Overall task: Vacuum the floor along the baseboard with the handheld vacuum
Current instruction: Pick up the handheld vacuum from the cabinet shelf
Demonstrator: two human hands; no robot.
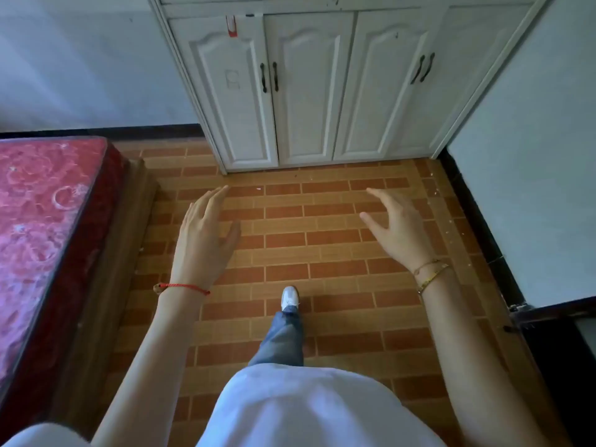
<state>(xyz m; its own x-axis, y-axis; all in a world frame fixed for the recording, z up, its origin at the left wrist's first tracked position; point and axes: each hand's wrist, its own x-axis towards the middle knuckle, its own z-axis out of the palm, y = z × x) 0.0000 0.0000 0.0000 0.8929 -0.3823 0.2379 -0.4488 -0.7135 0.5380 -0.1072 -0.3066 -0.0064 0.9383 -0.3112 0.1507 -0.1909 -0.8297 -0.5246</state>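
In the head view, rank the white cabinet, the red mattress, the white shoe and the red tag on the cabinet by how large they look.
1. white cabinet
2. red mattress, partly cut off by the picture's edge
3. white shoe
4. red tag
The shoe and tag look close in size; differing distance makes that order unsure.

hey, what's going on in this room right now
A person stands on the brick-pattern floor facing a white cabinet, both hands out in front. The left hand and right hand are open and hold nothing. No vacuum is in view. Small pale crumbs lie along the black baseboard on the right, not yet cleaned.
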